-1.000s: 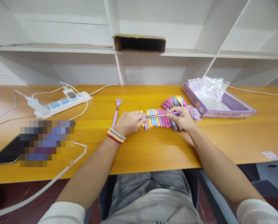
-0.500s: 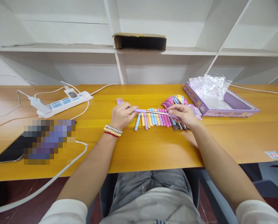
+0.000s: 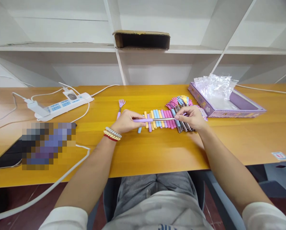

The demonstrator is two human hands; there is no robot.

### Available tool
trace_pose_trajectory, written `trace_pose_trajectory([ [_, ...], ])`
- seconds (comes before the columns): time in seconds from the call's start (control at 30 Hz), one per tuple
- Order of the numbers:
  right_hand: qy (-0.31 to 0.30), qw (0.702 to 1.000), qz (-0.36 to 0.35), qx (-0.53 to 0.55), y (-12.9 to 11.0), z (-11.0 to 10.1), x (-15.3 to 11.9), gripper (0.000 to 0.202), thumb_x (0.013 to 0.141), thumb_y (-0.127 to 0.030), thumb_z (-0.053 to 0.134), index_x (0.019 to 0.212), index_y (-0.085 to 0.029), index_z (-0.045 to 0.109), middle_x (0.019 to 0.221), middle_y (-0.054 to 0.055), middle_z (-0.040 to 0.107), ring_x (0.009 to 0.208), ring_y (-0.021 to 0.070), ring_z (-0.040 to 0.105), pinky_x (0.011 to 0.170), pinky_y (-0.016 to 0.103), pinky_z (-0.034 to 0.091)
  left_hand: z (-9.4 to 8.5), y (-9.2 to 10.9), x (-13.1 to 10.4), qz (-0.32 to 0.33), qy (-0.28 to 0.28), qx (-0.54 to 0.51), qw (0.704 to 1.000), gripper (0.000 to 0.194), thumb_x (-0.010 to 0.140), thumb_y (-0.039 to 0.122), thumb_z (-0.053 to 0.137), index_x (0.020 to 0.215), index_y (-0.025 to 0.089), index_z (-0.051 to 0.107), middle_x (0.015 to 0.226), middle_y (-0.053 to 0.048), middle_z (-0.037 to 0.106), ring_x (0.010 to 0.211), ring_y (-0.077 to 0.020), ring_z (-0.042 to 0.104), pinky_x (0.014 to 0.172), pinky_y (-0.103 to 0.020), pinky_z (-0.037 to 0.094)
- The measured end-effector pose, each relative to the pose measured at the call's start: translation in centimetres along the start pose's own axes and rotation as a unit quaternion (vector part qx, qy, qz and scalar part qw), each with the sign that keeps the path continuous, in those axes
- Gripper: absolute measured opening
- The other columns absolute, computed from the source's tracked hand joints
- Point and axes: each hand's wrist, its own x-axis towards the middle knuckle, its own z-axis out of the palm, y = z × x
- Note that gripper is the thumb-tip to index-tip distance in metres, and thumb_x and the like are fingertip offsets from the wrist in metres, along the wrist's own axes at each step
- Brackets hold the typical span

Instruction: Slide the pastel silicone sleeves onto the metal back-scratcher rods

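Note:
My left hand [image 3: 129, 121] pinches the purple handle of a thin metal rod [image 3: 163, 119], which lies level between my hands. At its other end, my right hand [image 3: 190, 117] closes round the purple head, mostly hidden by the fingers. Beneath the rod is a row of coloured handles [image 3: 157, 123] in blue, yellow, purple and pink. Several metal rods [image 3: 184, 127] with pink, blue and yellow hand-shaped heads [image 3: 180, 101] lie beside and partly under my right hand. A purple hand-shaped scratcher [image 3: 121, 103] rests behind my left hand.
A purple box tray [image 3: 238, 113] holding clear plastic bags [image 3: 216, 86] is at the right. On the left are a white power strip [image 3: 63, 106] with cables and a black phone [image 3: 10, 153] beside a pixelated item. A cardboard box [image 3: 142, 41] sits on the shelf behind.
My left hand has moved slightly left and down, with the purple handle now lower. More of the scratcher behind it shows. The view has shifted a little.

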Motion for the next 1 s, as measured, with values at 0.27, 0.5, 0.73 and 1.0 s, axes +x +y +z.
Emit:
trace_pose_trajectory([
  [0.27, -0.023, 0.999, -0.028, 0.012, -0.9, 0.7, -0.4, 0.032, 0.060, -0.046, 0.081, 0.060, -0.018, 0.065, 0.056, 0.003, 0.064, 0.049, 0.0138, 0.056, 0.047, 0.027, 0.044, 0.1, 1.2, -0.1, -0.037, -0.057, -0.110, 0.992, 0.035, 0.074, 0.040, 0.069, 0.094, 0.012, 0.076, 0.062, -0.005, 0.069, 0.052, -0.0109, 0.055, 0.045, -0.020, 0.037],
  [0.5, -0.006, 0.999, -0.034, 0.037, -0.7, 1.3, -0.5, 0.034, 0.063, -0.046, 0.079, 0.056, -0.018, 0.061, 0.053, 0.002, 0.064, 0.046, 0.0127, 0.056, 0.044, 0.026, 0.044, 0.4, 2.6, -0.1, -0.037, -0.096, -0.171, 0.980, 0.033, 0.081, 0.039, 0.062, 0.097, 0.014, 0.076, 0.076, -0.007, 0.073, 0.050, -0.0071, 0.051, 0.046, -0.018, 0.042],
  [0.73, -0.020, 0.997, -0.030, 0.070, -0.7, 2.0, -0.5, 0.031, 0.062, -0.041, 0.081, 0.057, -0.018, 0.060, 0.054, 0.003, 0.066, 0.047, 0.0137, 0.060, 0.043, 0.026, 0.045, 0.4, 3.2, 0.1, -0.056, -0.106, -0.183, 0.976, 0.032, 0.080, 0.037, 0.064, 0.099, 0.013, 0.075, 0.081, -0.008, 0.074, 0.052, -0.0073, 0.050, 0.047, -0.018, 0.043],
  [1.0, -0.024, 0.996, -0.036, 0.084, -0.9, 2.6, -0.6, 0.023, 0.067, -0.034, 0.078, 0.060, -0.018, 0.062, 0.055, 0.003, 0.066, 0.048, 0.0150, 0.061, 0.046, 0.027, 0.046, 0.8, 3.5, 0.1, -0.066, -0.098, -0.174, 0.978, 0.031, 0.081, 0.035, 0.063, 0.098, 0.012, 0.075, 0.077, -0.009, 0.073, 0.050, -0.0072, 0.048, 0.045, -0.018, 0.041],
])
